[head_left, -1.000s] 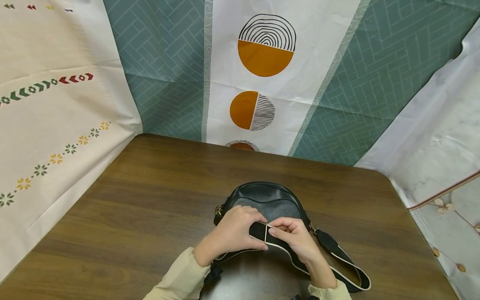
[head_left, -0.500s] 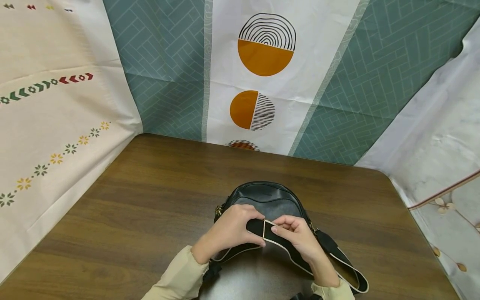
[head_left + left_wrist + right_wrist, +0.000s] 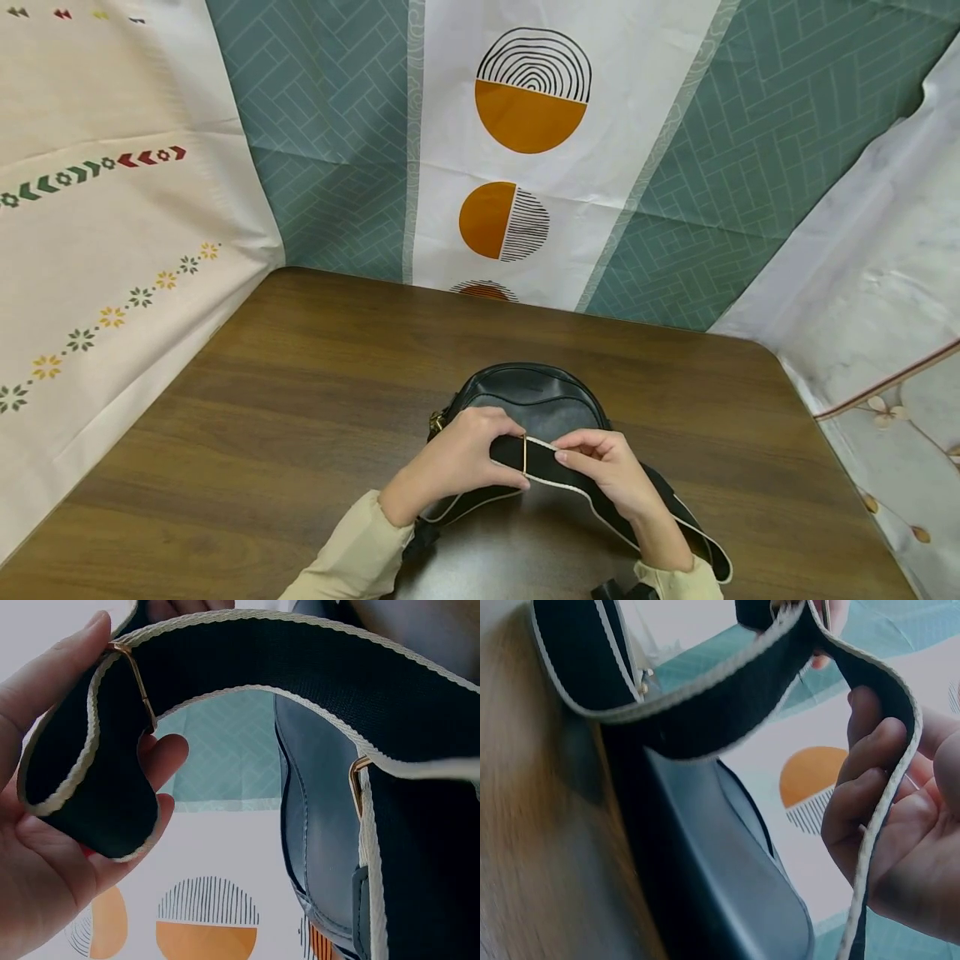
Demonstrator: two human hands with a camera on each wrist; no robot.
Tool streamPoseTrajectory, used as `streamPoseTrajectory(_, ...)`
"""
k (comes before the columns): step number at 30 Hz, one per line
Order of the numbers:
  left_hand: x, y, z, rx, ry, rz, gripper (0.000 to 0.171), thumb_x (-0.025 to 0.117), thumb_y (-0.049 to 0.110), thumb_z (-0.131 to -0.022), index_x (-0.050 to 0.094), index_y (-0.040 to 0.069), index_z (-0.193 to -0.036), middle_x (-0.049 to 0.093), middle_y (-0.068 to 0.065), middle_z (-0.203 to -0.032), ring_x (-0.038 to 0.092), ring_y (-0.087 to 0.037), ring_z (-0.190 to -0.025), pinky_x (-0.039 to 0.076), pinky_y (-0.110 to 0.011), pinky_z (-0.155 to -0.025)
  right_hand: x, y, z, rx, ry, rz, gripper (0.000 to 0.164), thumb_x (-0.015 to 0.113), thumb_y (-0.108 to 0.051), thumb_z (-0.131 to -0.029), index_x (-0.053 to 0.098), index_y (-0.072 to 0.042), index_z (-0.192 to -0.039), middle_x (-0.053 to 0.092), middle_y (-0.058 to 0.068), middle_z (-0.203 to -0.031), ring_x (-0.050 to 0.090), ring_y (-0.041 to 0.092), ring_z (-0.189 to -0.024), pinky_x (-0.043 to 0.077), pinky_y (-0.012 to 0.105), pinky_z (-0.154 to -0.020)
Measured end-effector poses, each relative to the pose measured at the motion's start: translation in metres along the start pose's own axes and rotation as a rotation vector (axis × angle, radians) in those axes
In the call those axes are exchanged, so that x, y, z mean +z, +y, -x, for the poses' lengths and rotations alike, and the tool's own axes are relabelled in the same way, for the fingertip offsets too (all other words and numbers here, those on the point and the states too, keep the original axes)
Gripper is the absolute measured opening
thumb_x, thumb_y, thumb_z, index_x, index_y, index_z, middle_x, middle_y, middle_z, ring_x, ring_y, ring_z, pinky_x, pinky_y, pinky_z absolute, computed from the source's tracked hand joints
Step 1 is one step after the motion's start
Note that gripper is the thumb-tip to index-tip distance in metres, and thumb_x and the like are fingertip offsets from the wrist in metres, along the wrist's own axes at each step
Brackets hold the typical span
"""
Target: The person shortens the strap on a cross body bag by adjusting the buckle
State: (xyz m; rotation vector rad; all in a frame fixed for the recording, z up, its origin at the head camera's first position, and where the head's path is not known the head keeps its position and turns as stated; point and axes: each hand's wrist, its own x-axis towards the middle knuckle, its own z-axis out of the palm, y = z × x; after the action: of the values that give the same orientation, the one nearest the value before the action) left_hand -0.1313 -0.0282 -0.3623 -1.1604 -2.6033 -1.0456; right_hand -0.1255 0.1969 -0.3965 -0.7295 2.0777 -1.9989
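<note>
A black handbag with a curved top lies on the table, its front partly hidden behind both hands. Its wide black strap has pale woven edges and arches in front of the bag. My left hand pinches the strap at a thin gold slider buckle, thumb below and fingers above. In the left wrist view the strap runs through the buckle and folds into a loop inside the palm. Just right of the buckle, my right hand holds the strap between thumb and curled fingers.
The brown wooden table extends around the bag. Patterned cloths hang behind and beside it, including a green one. A gold clasp shows at the bag's left side. A black piece lies near the right sleeve.
My right hand has slid a little rightward along the strap, widening the gap to the buckle. The left hand and buckle have shifted slightly left. The strap loop at right has drawn in.
</note>
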Motion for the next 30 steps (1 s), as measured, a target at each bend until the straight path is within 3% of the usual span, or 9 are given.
streamPoseTrajectory(13,0.005,0.005,0.000,0.041,0.016,-0.007,0.045,0.080,0.034,-0.063,0.068,0.004,-0.094,0.061,0.001,-0.085,0.055,-0.007,-0.078,0.043,-0.015,-0.070,0.024,0.002,-0.010,-0.032,0.072,-0.034,0.014,0.058,0.005,-0.082,0.068,-0.004,-0.087,0.064,-0.004,-0.081,0.056,0.006,-0.072,0.046,0.019,-0.063)
streamPoseTrajectory(16,0.004,0.004,0.000,0.045,0.022,0.004,0.045,0.080,0.034,-0.062,0.068,0.005,-0.094,0.062,0.001,-0.084,0.055,-0.007,-0.078,0.043,-0.016,-0.070,0.022,0.002,-0.009,-0.010,0.058,-0.016,0.010,0.058,0.003,-0.083,0.065,0.005,-0.089,0.065,-0.003,-0.082,0.056,0.007,-0.073,0.046,0.020,-0.064)
streamPoseTrajectory(21,0.002,0.001,0.002,0.042,0.022,0.013,0.046,0.080,0.035,-0.062,0.068,0.005,-0.094,0.062,0.001,-0.085,0.055,-0.007,-0.078,0.043,-0.016,-0.070,0.011,0.002,-0.004,0.043,-0.017,-0.018,0.018,0.055,0.001,-0.085,0.056,0.017,-0.092,0.065,-0.001,-0.080,0.058,0.007,-0.070,0.047,0.021,-0.062)
streamPoseTrajectory(26,-0.002,-0.001,0.003,0.012,0.016,0.019,0.045,0.080,0.034,-0.061,0.068,0.005,-0.094,0.062,0.002,-0.083,0.054,-0.006,-0.075,0.042,-0.015,-0.066,0.000,0.002,0.003,0.030,-0.050,0.004,0.006,0.055,0.004,-0.084,0.060,0.006,-0.085,0.061,-0.006,-0.074,0.054,0.004,-0.064,0.044,0.019,-0.056)
streamPoseTrajectory(30,-0.003,-0.001,0.003,0.013,0.008,0.025,0.045,0.081,0.032,-0.061,0.068,0.004,-0.094,0.061,0.001,-0.083,0.053,-0.006,-0.075,0.042,-0.016,-0.065,-0.002,0.002,0.005,0.006,-0.066,0.003,0.010,0.054,0.006,-0.083,0.061,-0.002,-0.084,0.058,-0.007,-0.073,0.051,0.003,-0.063,0.043,0.019,-0.055)
